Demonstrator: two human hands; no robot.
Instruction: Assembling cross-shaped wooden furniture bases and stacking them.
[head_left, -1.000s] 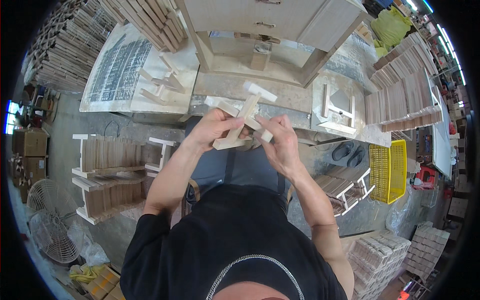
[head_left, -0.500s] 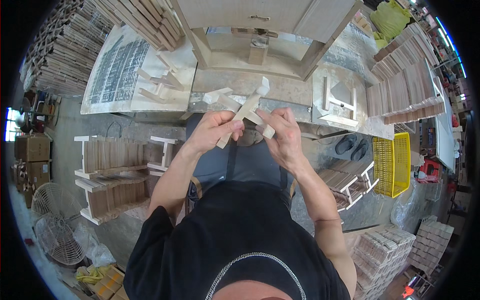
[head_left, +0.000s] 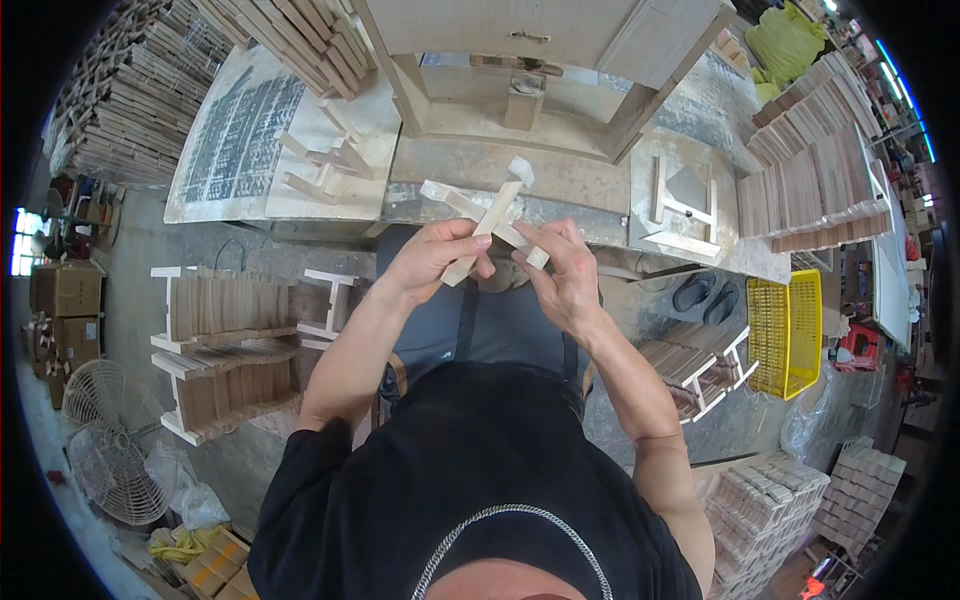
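Observation:
Both of my hands hold a small frame of pale wooden bars [head_left: 494,212] just off the near edge of the workbench [head_left: 560,178]. Its bars appear to cross in this view, and how they join is partly hidden by my fingers. My left hand [head_left: 432,258] is closed on the near end of one bar, thumb on top. My right hand [head_left: 562,268] grips the near end of the other bar between thumb and fingers. Both far ends of the bars tilt up over the bench.
A large wooden cabinet frame [head_left: 535,130] stands on the bench. Loose H-shaped wooden pieces lie on it at left [head_left: 330,165] and right [head_left: 685,222]. Stacked wooden frames [head_left: 235,310] stand on the floor at left, near a fan [head_left: 115,440]. A yellow crate [head_left: 785,335] sits at right.
The wooden frame has turned slightly in my hands, and its near left end has risen a little. Both hands keep their hold, almost in place.

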